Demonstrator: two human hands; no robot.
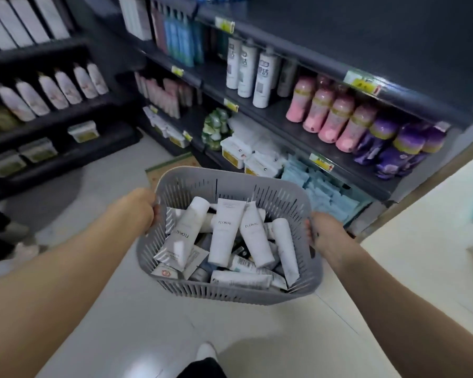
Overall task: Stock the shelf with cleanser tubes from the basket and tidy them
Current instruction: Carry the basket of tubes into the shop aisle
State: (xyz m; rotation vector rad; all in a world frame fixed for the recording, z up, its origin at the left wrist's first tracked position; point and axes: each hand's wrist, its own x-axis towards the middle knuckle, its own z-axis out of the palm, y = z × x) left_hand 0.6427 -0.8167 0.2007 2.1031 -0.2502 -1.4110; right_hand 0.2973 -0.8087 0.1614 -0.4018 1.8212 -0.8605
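1. Shop aisle recorded: dark shelf (284, 118) units stand beyond the fingers, and a pale tiled floor (148, 309) lies beneath them.
2. Grey slotted basket (230, 294) is held above the floor, between the two sets of fingers.
3. Left hand (139, 211): fingers (156, 211) are curled tight over the basket's left rim.
4. Right hand (328, 236): fingers (308, 231) are clamped on the right rim.
5. White cleanser tubes (224, 236) are piled loosely inside the basket, lying crosswise, just inward of both sets of fingers.
6. Beyond the right fingers, pink bottles (328, 118) and purple bottles (393, 148) are ranged on the shelf, with blue packs (325, 192) one level lower.
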